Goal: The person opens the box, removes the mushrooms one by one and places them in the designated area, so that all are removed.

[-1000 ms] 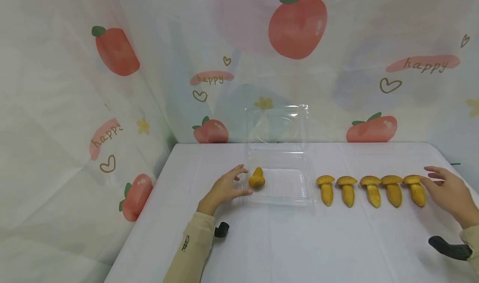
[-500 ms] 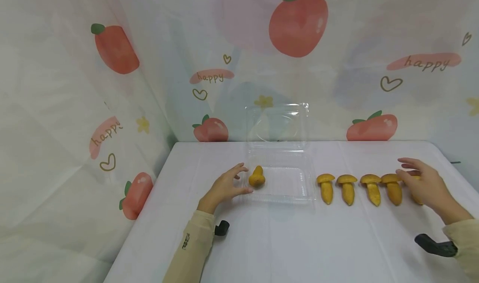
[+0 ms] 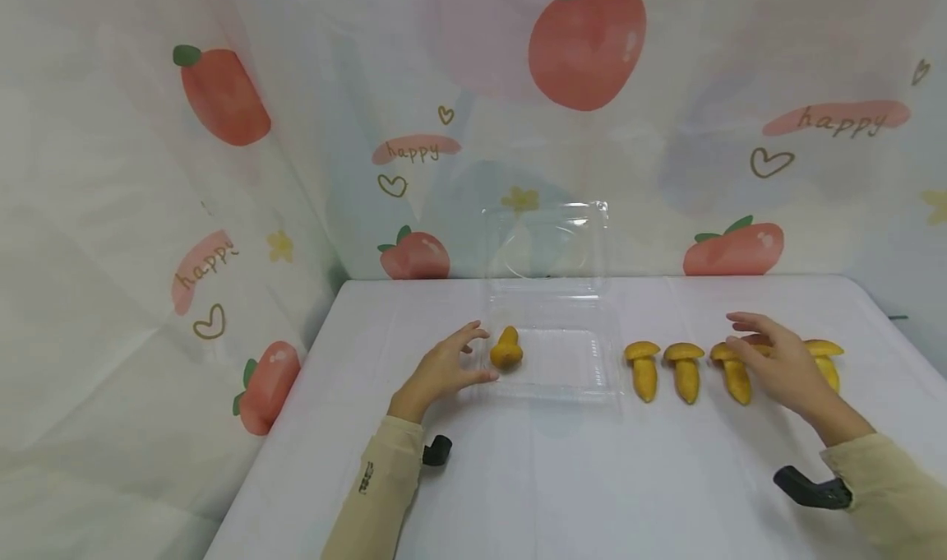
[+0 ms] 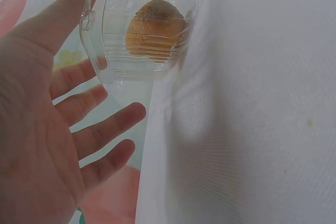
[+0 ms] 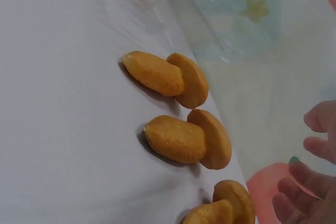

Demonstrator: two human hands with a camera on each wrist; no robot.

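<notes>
A clear plastic clamshell box (image 3: 547, 363) stands with its lid (image 3: 546, 243) raised at the back. Inside, at its left end, lies one yellow-brown mushroom (image 3: 507, 349), cap toward me. My left hand (image 3: 440, 371) is at the box's left side, thumb and fingers spread at the rim; the left wrist view shows the fingers extended beside the box wall (image 4: 123, 69). To the right, several more mushrooms (image 3: 645, 372) lie in a row, caps to the back. Over that row hovers my right hand (image 3: 787, 371), fingers loosely bent around nothing, largely hiding one mushroom.
A white cloth covers the table (image 3: 592, 478). Behind and to the left hangs a printed backdrop (image 3: 666, 173) with fruit and "happy" lettering. Black curved pieces stick out near the left sleeve (image 3: 385, 478) and right sleeve (image 3: 888, 478).
My right hand has moved left along the row, from beside the rightmost mushroom to over the middle ones, uncovering the rightmost. My left hand and the box have stayed put.
</notes>
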